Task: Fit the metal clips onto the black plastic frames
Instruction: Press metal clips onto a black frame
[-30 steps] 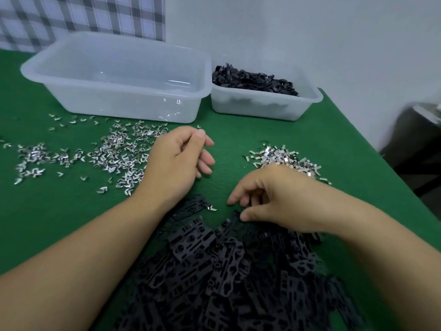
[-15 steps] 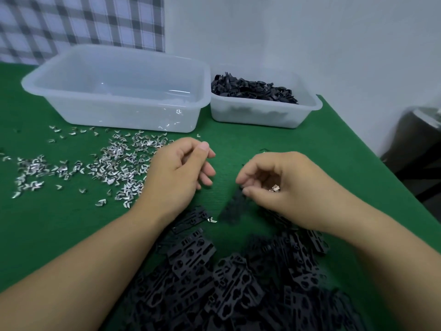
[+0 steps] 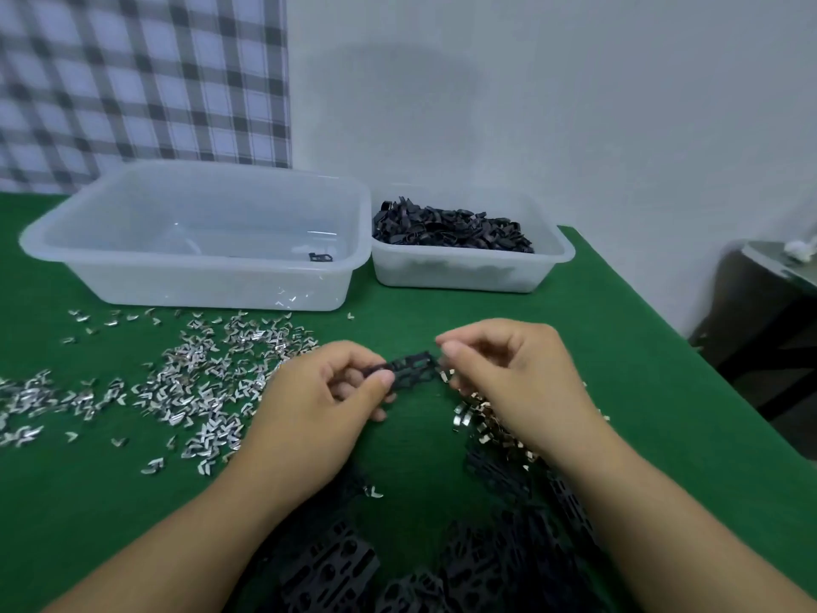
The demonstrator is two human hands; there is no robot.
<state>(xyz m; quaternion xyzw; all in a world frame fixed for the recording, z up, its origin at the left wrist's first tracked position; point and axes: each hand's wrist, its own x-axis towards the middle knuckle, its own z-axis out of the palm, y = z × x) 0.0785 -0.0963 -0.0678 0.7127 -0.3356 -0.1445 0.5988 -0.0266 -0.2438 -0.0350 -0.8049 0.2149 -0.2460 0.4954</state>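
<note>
fingertip pinches on the black frame [image 3: 412,367]: left hand [image 3: 325,393] at one end, right hand [image 3: 508,376] opposite

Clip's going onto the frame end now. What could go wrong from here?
1. The right hand pinches the clip by fingertips only; it may slip into the loose clips below.
2. The left hand grips the frame at one end, so pressing the far end may flex or misalign it.

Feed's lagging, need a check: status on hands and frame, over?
Left hand pinches black plastic frame. Right hand pinches small silver metal clip at frame's end. No obstruction seen.
</note>
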